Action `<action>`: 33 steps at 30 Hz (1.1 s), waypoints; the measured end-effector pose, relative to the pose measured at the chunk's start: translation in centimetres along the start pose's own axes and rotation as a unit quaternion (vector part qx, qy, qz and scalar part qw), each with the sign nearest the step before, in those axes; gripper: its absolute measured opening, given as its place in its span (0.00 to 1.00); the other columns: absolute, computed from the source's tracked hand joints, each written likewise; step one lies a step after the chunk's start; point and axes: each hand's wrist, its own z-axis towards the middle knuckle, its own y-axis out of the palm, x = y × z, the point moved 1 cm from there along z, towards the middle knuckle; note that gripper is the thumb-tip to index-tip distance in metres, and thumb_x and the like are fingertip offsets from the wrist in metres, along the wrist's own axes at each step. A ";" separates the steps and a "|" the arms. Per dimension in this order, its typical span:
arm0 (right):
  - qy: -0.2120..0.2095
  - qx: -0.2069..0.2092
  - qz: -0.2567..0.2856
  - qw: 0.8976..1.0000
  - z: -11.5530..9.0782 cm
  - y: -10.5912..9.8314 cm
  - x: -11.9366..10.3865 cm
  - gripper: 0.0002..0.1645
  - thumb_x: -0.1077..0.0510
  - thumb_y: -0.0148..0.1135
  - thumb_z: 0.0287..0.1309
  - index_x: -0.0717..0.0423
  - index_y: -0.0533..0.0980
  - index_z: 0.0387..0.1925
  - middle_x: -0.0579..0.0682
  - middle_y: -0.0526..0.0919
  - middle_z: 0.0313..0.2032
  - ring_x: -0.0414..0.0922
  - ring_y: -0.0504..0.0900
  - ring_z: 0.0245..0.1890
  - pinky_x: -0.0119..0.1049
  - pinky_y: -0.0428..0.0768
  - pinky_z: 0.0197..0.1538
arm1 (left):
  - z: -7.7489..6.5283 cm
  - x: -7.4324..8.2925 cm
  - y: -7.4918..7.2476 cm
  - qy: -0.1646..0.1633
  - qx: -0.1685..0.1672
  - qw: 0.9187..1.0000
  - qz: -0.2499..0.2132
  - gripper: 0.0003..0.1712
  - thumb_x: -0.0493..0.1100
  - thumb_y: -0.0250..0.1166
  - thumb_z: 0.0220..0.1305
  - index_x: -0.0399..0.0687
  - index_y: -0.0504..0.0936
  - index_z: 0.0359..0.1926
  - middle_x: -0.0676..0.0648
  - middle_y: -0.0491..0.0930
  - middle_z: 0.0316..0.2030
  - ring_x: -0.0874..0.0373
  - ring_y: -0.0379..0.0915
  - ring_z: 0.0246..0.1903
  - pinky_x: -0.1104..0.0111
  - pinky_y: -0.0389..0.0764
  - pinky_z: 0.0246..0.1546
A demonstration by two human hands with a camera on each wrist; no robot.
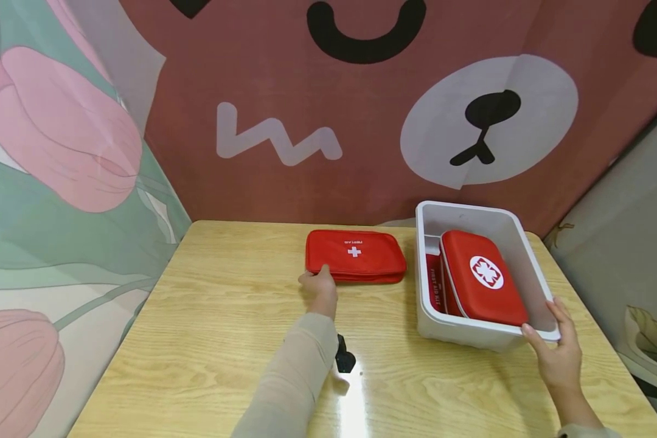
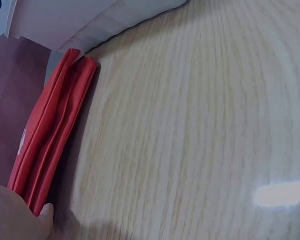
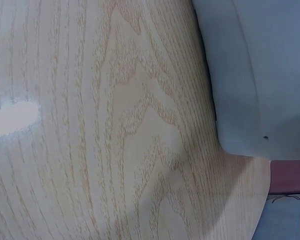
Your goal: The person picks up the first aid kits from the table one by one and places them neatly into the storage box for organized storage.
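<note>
A flat red first-aid pouch (image 1: 356, 254) with a white cross lies on the table near the back. My left hand (image 1: 319, 291) pinches its near left corner, thumb over the top edge. In the left wrist view, the hand (image 2: 17, 217) sits against one end of the pouch (image 2: 52, 132), whose layered side shows. At the right, my right hand (image 1: 563, 353) grips the near right corner of a white plastic bin (image 1: 471, 333). Inside the bin, a red hard-shell first-aid case (image 1: 484, 280) leans tilted over a red item labelled FIRST AID KIT (image 1: 435, 283).
The wooden table (image 1: 197, 340) meets a curtain with a printed bear (image 1: 361, 121) at its back edge. A small black object (image 1: 344, 356) shows beside my left sleeve. Printed fabric hangs at the left and right sides.
</note>
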 end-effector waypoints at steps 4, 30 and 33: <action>0.001 -0.001 -0.003 1.000 0.0 0.0 -0.1 0.35 0.74 0.56 0.42 0.61 0.62 0.56 0.49 0.58 0.60 0.35 0.55 0.59 0.25 0.49 0.58 | 0.1 0.2 0.5 -0.019 -0.005 0.994 -0.105 0.36 0.36 0.62 0.51 0.37 0.53 0.58 0.37 0.61 0.54 0.46 0.62 0.49 0.62 0.68 0.47; 0.012 -0.004 -0.005 1.000 0.0 0.0 -0.2 0.35 0.73 0.57 0.43 0.61 0.62 0.57 0.50 0.58 0.61 0.33 0.55 0.58 0.24 0.50 0.58 | 0.3 1.1 0.5 -0.045 -0.090 0.967 -0.234 0.38 0.33 0.55 0.57 0.48 0.46 0.64 0.43 0.55 0.59 0.49 0.60 0.50 0.59 0.73 0.33; 0.013 -0.005 -0.005 1.000 -0.1 -0.1 -0.2 0.35 0.73 0.56 0.43 0.61 0.62 0.57 0.50 0.58 0.61 0.33 0.54 0.58 0.24 0.50 0.58 | 0.3 1.4 0.4 -0.039 -0.099 0.967 -0.232 0.38 0.34 0.54 0.57 0.48 0.46 0.65 0.43 0.54 0.60 0.49 0.60 0.51 0.58 0.73 0.34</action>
